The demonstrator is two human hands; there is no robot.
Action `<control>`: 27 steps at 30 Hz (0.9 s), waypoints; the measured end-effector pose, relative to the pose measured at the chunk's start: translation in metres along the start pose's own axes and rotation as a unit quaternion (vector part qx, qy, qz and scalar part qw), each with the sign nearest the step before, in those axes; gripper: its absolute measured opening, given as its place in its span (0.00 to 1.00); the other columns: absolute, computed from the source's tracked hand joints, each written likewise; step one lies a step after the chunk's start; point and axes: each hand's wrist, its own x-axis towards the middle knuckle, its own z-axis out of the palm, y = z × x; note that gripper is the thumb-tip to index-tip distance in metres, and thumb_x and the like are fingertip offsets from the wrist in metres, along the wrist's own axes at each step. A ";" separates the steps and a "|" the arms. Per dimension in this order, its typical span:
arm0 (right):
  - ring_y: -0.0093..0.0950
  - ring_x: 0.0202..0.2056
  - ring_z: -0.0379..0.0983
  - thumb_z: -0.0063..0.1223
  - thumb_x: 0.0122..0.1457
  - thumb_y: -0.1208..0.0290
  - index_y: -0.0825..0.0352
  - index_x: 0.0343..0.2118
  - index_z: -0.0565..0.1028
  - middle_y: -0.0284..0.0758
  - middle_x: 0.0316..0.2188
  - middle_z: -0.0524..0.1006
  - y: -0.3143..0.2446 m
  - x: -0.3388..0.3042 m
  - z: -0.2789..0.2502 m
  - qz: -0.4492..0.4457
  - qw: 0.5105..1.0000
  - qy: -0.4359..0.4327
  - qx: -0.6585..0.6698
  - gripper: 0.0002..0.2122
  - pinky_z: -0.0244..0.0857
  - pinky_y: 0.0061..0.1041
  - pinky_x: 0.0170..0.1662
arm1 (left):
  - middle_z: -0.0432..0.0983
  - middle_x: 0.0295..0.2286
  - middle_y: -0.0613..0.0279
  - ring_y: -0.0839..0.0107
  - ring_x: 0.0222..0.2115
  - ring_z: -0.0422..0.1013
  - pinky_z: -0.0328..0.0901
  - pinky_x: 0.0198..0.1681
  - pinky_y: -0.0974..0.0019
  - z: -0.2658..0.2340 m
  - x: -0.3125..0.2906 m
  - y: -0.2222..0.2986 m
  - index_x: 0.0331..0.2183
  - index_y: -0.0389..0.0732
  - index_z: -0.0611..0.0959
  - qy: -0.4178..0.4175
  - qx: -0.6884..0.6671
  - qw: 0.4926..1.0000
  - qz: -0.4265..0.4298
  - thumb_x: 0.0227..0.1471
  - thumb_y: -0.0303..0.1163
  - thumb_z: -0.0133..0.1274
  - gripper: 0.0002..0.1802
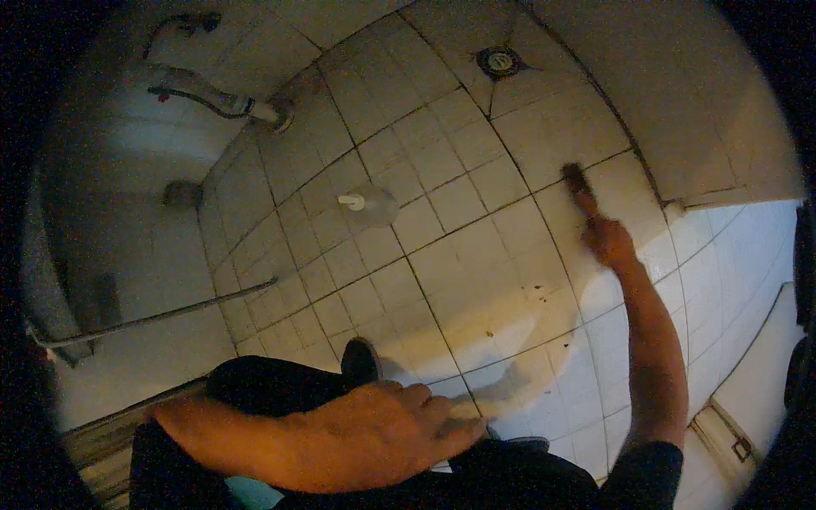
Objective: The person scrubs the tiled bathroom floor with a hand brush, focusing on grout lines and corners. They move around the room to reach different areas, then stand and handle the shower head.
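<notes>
My right hand [609,241] is stretched out over the tiled floor at the right, closed round the handle of a brush [577,181]. The brush's dark head points away from me and lies at the floor tiles; motion blurs it a little. Nearer to me, my left hand [395,429] hangs over my dark-clothed legs, palm down, with loosely bent fingers and nothing visible in them. Small dark bits [489,334] lie scattered on the pale tiles [459,280] between my hands.
A round floor drain [500,61] sits at the far end. A clear, shallow container with a white piece [352,201] stands mid-floor. At the far left a pipe fitting with a dark hose [263,110] meets the wall. My dark shoe [361,360] is near the lower middle.
</notes>
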 end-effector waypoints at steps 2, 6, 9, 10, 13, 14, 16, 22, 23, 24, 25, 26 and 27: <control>0.51 0.29 0.78 0.50 0.61 0.62 0.53 0.61 0.62 0.50 0.31 0.81 -0.002 -0.001 0.001 -0.057 0.993 0.028 -0.096 0.24 0.72 0.49 0.33 | 0.76 0.34 0.47 0.55 0.35 0.76 0.74 0.35 0.56 -0.007 0.009 -0.005 0.58 0.36 0.72 -0.001 0.016 1.000 0.003 0.58 0.29 0.47 0.26; 0.47 0.26 0.77 0.52 0.61 0.59 0.66 0.54 0.70 0.48 0.27 0.81 -0.023 -0.011 -0.059 -0.211 0.963 0.150 -0.071 0.22 0.73 0.48 0.33 | 0.76 0.35 0.47 0.54 0.35 0.76 0.74 0.36 0.56 0.018 -0.007 0.001 0.58 0.37 0.71 -0.058 0.006 0.997 -0.046 0.58 0.29 0.46 0.26; 0.52 0.29 0.78 0.52 0.58 0.63 0.62 0.57 0.69 0.50 0.27 0.81 -0.012 0.001 -0.011 -0.195 0.954 0.038 -0.225 0.23 0.71 0.51 0.34 | 0.76 0.36 0.47 0.54 0.36 0.76 0.74 0.36 0.56 -0.003 0.024 -0.005 0.58 0.37 0.71 -0.045 -0.020 0.999 -0.024 0.58 0.29 0.46 0.26; 0.51 0.31 0.79 0.52 0.62 0.60 0.63 0.48 0.77 0.46 0.30 0.83 -0.064 -0.033 0.017 -0.329 0.929 -0.048 -0.163 0.16 0.74 0.50 0.37 | 0.76 0.36 0.48 0.54 0.36 0.76 0.74 0.36 0.56 -0.009 0.027 0.001 0.58 0.37 0.71 -0.039 -0.040 0.997 -0.046 0.58 0.29 0.46 0.26; 0.51 0.32 0.79 0.52 0.61 0.60 0.58 0.54 0.69 0.49 0.31 0.82 -0.049 -0.013 -0.017 -0.223 0.963 0.053 -0.143 0.19 0.73 0.50 0.36 | 0.77 0.37 0.48 0.53 0.36 0.76 0.74 0.36 0.56 0.006 0.025 0.007 0.58 0.37 0.72 -0.016 -0.022 0.999 -0.033 0.58 0.29 0.46 0.26; 0.50 0.32 0.79 0.52 0.62 0.57 0.61 0.46 0.74 0.47 0.30 0.82 -0.040 0.002 -0.039 -0.201 0.967 0.108 -0.117 0.15 0.73 0.49 0.36 | 0.77 0.37 0.48 0.53 0.37 0.76 0.74 0.36 0.56 0.005 0.025 0.005 0.58 0.37 0.72 -0.008 -0.012 0.999 -0.029 0.58 0.29 0.46 0.26; 0.49 0.33 0.80 0.50 0.63 0.57 0.64 0.40 0.79 0.48 0.32 0.82 -0.060 0.020 -0.060 -0.127 0.985 0.100 -0.053 0.15 0.74 0.49 0.36 | 0.77 0.37 0.48 0.53 0.36 0.76 0.74 0.36 0.56 0.015 0.025 0.007 0.58 0.37 0.71 -0.068 0.008 0.996 -0.060 0.58 0.29 0.46 0.26; 0.53 0.39 0.79 0.49 0.61 0.63 0.41 0.71 0.48 0.51 0.40 0.82 -0.031 0.052 -0.013 -0.194 0.967 0.084 -0.140 0.36 0.71 0.52 0.44 | 0.74 0.34 0.50 0.53 0.33 0.75 0.74 0.31 0.55 0.016 0.046 -0.006 0.62 0.41 0.68 -0.018 0.004 1.000 -0.007 0.59 0.34 0.48 0.30; 0.54 0.39 0.79 0.49 0.61 0.63 0.41 0.71 0.48 0.52 0.40 0.81 -0.053 0.035 -0.006 -0.179 0.976 0.065 -0.110 0.36 0.71 0.52 0.44 | 0.73 0.33 0.51 0.53 0.31 0.75 0.74 0.28 0.54 0.019 0.041 -0.002 0.63 0.43 0.66 -0.002 0.003 1.000 -0.011 0.60 0.37 0.49 0.31; 0.54 0.39 0.78 0.49 0.61 0.63 0.41 0.71 0.49 0.52 0.40 0.81 -0.065 0.020 -0.014 -0.155 0.982 0.055 -0.089 0.36 0.71 0.52 0.44 | 0.73 0.33 0.51 0.53 0.31 0.75 0.74 0.28 0.54 0.016 0.038 -0.001 0.64 0.43 0.66 -0.019 0.002 1.000 -0.025 0.60 0.37 0.49 0.31; 0.55 0.39 0.78 0.49 0.61 0.63 0.41 0.71 0.49 0.52 0.39 0.81 -0.063 0.019 -0.034 -0.140 0.985 0.062 -0.073 0.36 0.71 0.52 0.44 | 0.73 0.33 0.51 0.53 0.32 0.75 0.74 0.29 0.54 0.009 0.034 0.000 0.64 0.43 0.66 -0.035 0.002 0.999 -0.031 0.60 0.37 0.48 0.32; 0.55 0.40 0.78 0.49 0.61 0.63 0.41 0.71 0.49 0.52 0.39 0.81 -0.060 0.017 -0.051 -0.125 0.988 0.068 -0.056 0.36 0.71 0.51 0.44 | 0.73 0.33 0.52 0.53 0.32 0.75 0.74 0.29 0.54 0.004 0.030 0.001 0.64 0.43 0.66 -0.047 0.005 0.998 -0.038 0.60 0.37 0.48 0.32; 0.56 0.40 0.78 0.49 0.61 0.64 0.42 0.71 0.49 0.52 0.41 0.81 -0.048 0.019 -0.056 -0.112 0.989 0.073 -0.059 0.36 0.72 0.50 0.45 | 0.74 0.34 0.50 0.53 0.33 0.75 0.74 0.31 0.55 0.030 0.029 0.006 0.62 0.41 0.67 -0.049 0.016 0.998 -0.046 0.59 0.34 0.47 0.30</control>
